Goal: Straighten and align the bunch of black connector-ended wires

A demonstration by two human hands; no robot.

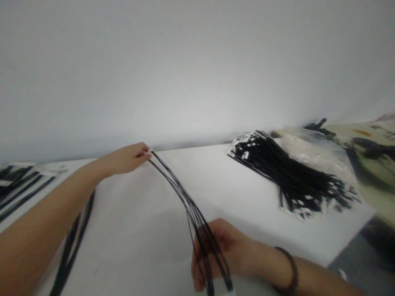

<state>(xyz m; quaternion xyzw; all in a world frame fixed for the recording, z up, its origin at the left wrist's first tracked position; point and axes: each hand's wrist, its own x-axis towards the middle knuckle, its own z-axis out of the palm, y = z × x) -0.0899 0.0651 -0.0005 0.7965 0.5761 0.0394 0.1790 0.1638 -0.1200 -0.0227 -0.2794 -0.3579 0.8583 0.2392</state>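
A bundle of several thin black cables with white end tags stretches between my two hands above a white table. My left hand, reached out towards the wall, pinches the far ends of the cables. My right hand, near the table's front edge, is closed around the near part of the bundle. A dark band sits on my right wrist.
A big heap of the same black cables lies on clear plastic bags at the right. More black cables lie at the left under my forearm, others at the far left. A plain white wall stands behind.
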